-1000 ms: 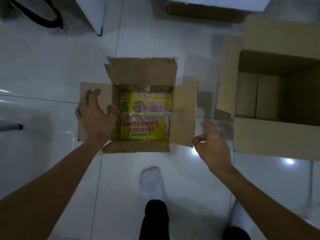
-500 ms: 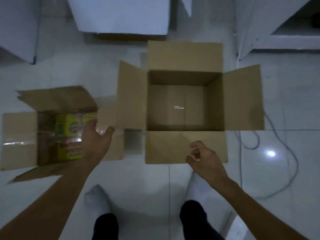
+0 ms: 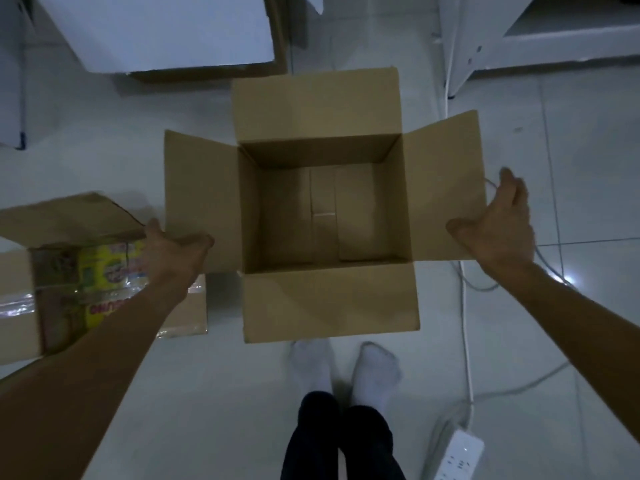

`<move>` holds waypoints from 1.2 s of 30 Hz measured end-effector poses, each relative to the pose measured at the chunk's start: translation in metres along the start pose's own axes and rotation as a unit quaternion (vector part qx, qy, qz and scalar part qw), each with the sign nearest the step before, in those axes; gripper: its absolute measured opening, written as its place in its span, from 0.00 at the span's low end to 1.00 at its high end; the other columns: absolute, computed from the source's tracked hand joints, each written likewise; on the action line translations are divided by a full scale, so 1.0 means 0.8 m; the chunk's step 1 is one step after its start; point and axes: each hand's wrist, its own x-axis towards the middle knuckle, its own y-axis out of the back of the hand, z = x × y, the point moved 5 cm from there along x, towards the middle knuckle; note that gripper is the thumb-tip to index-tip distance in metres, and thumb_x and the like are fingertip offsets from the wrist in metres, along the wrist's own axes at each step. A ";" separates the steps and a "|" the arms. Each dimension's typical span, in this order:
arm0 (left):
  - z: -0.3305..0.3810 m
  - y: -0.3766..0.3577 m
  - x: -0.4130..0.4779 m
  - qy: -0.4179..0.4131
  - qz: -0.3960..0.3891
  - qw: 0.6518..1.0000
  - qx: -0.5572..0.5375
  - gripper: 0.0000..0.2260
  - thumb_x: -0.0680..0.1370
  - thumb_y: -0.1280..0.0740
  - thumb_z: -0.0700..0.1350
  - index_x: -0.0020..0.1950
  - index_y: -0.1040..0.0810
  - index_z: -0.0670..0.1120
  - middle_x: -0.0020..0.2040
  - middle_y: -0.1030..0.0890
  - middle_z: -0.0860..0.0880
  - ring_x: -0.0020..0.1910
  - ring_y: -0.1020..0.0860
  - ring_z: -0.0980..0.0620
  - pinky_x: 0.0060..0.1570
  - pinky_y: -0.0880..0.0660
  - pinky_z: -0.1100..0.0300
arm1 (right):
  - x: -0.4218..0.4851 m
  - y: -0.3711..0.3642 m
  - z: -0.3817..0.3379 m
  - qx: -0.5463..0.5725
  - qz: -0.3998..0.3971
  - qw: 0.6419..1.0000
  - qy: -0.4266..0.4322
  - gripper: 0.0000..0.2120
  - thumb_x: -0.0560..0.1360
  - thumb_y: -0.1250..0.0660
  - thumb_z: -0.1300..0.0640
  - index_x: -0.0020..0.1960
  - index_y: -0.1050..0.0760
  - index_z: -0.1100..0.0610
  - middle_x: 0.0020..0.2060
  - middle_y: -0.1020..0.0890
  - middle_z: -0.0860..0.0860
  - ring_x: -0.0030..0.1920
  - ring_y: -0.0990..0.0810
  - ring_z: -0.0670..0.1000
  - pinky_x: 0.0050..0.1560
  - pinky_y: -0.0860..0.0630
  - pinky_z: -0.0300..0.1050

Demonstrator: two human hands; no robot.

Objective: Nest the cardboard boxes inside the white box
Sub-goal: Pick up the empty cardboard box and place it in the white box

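A large brown cardboard box (image 3: 329, 306) stands open on the floor right in front of me, all its flaps spread and nothing inside. My left hand (image 3: 169, 251) holds the near corner of its left flap, thumb on top. My right hand (image 3: 502, 223) grips the outer edge of its right flap. A smaller cardboard box (image 3: 17, 306) with yellow printed lining lies open at the left, partly under my left forearm. The white box (image 3: 166, 29) sits at the back left, just beyond the large box.
White furniture (image 3: 519, 39) stands at the back right. A white cable (image 3: 464, 323) runs along the floor to a power strip (image 3: 457, 455) at the right near my feet (image 3: 374, 368). Another white panel (image 3: 10, 81) is at the far left.
My view swung from the small box to the large one. My left hand left the small box and took the large box's left flap; my right hand moved out to its right flap.
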 end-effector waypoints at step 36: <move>0.284 0.372 -0.049 -0.189 0.150 0.967 -0.082 0.08 0.72 0.30 0.46 0.34 0.25 0.50 0.29 0.21 0.39 0.26 0.27 0.50 0.27 0.31 0.64 | -0.048 0.294 -0.334 0.152 -0.004 0.971 0.182 0.12 0.75 0.36 0.59 0.38 0.23 0.66 0.32 0.19 0.63 0.32 0.21 0.60 0.34 0.26 0.48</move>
